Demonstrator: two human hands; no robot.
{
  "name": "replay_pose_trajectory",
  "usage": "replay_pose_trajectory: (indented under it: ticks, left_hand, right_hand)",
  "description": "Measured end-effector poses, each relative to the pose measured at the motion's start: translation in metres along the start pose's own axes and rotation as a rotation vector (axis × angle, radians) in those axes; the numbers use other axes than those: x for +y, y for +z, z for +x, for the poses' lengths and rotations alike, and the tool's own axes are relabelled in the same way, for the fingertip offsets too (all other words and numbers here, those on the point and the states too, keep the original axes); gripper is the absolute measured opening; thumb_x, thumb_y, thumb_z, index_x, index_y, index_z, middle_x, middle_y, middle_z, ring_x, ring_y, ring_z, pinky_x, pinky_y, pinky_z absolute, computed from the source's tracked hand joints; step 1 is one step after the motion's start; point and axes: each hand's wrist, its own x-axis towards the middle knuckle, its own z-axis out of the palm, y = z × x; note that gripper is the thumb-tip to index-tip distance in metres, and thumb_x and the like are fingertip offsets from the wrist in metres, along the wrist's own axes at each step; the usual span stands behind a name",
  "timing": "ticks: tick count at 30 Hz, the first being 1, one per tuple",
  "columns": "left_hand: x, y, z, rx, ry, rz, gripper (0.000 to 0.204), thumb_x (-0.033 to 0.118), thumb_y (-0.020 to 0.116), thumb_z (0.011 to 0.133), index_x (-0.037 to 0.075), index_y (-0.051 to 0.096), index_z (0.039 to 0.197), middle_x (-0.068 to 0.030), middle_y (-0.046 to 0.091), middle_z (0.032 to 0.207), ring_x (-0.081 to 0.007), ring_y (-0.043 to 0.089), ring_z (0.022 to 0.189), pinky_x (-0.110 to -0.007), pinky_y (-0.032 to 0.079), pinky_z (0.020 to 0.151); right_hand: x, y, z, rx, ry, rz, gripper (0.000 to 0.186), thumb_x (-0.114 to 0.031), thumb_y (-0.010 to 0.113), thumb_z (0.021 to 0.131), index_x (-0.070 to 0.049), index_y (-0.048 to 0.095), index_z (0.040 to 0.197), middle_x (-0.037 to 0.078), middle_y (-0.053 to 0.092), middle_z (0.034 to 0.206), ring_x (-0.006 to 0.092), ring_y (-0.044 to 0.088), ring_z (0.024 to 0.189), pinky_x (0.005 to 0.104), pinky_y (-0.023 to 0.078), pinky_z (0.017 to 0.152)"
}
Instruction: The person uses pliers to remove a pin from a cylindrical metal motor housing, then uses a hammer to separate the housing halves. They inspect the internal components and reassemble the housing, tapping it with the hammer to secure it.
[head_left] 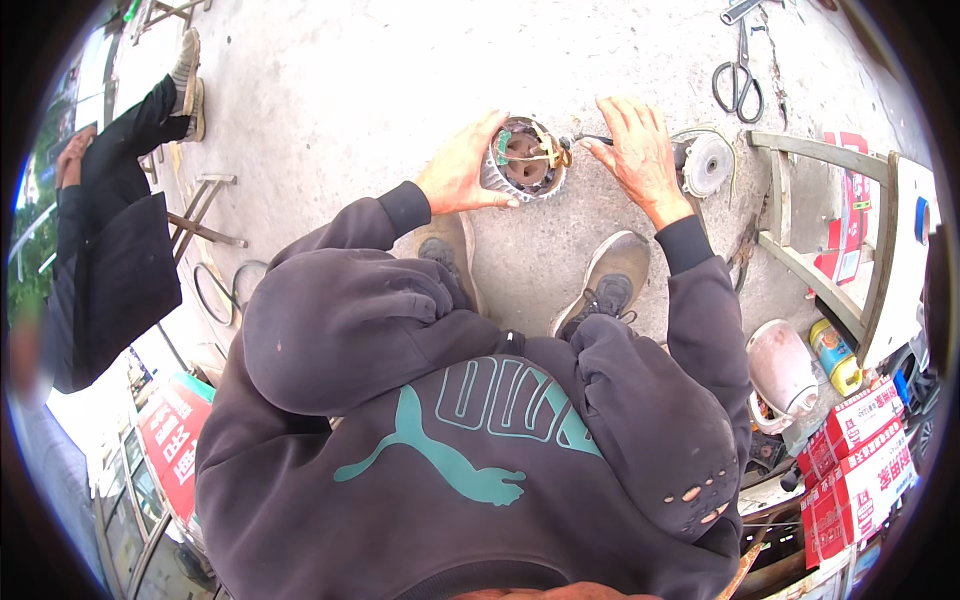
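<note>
Via head camera: my left hand (458, 168) is gripping the housing (524, 172); my right hand (642, 158) is pinching a tool (595, 137) near its rim. A disc (708, 164) is lying rightward.

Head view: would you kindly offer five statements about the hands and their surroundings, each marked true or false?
1. The left hand holds a round metal housing. True.
2. The right hand holds the scissors. False: it holds a thin dark tool; the scissors lie on the floor.
3. A pale disc lies right of the right hand. True.
4. Both hands wear gloves. False: both are bare.
5. The person wears shoes. True.
</note>
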Motion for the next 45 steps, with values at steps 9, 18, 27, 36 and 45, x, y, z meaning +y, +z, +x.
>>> replay_pose_trajectory:
  ticks: [9, 18, 27, 36, 45]
  left_hand:
    - [-0.004, -0.006, 0.044, 0.137, -0.469, -0.669, 0.124, 0.048, 0.087, 0.077, -0.013, 0.011, 0.154, -0.0329, 0.045, 0.146, -0.0358, 0.049, 0.137, -0.04, 0.042, 0.112]
    - [0.013, -0.043, 0.103, -0.059, -0.724, -0.922, 0.088, 0.066, 0.081, 0.075, -0.001, 0.061, 0.129, -0.0191, 0.068, 0.114, -0.0308, 0.062, 0.114, -0.054, 0.047, 0.093]
    - [0.008, -0.04, 0.113, -0.132, -0.833, -0.785, 0.097, 0.073, 0.074, 0.076, -0.004, 0.059, 0.132, -0.0221, 0.06, 0.13, -0.0317, 0.058, 0.117, -0.045, 0.046, 0.095]
    - [-0.011, -0.011, 0.097, 0.396, -0.089, 0.414, 0.099, 0.06, 0.069, 0.089, -0.005, 0.029, 0.153, -0.0308, 0.045, 0.146, -0.045, 0.052, 0.13, -0.047, 0.046, 0.108]
    - [0.02, -0.036, 0.104, -0.102, 0.201, 0.382, 0.086, 0.036, 0.077, 0.084, 0.003, 0.036, 0.152, -0.025, 0.052, 0.139, -0.0438, 0.066, 0.104, -0.043, 0.055, 0.092]
  right_hand:
    - [-0.018, -0.038, -0.009, 0.352, 0.076, -0.179, 0.051, -0.011, 0.068, 0.088, -0.006, 0.054, 0.137, 0.011, 0.054, 0.141, 0.0299, 0.048, 0.134, 0.0476, 0.038, 0.111]
    - [-0.041, -0.013, -0.05, 0.243, 0.233, 0.081, 0.059, -0.007, 0.069, 0.085, 0.004, 0.048, 0.139, 0.022, 0.05, 0.139, 0.039, 0.046, 0.132, 0.048, 0.038, 0.111]
    - [-0.032, -0.002, -0.09, 0.144, 0.402, -0.026, 0.062, -0.013, 0.071, 0.086, 0.003, 0.046, 0.141, 0.023, 0.05, 0.14, 0.0391, 0.045, 0.133, 0.049, 0.037, 0.113]
    - [0.027, 0.01, -0.165, 0.085, 0.764, -0.232, 0.06, -0.022, 0.071, 0.089, 0.002, 0.048, 0.139, 0.022, 0.053, 0.136, 0.0396, 0.049, 0.128, 0.0491, 0.041, 0.107]
    - [0.028, 0.017, -0.175, 0.102, 0.845, -0.281, 0.044, -0.031, 0.072, 0.09, -0.002, 0.059, 0.121, 0.018, 0.06, 0.114, 0.0376, 0.056, 0.108, 0.049, 0.048, 0.089]
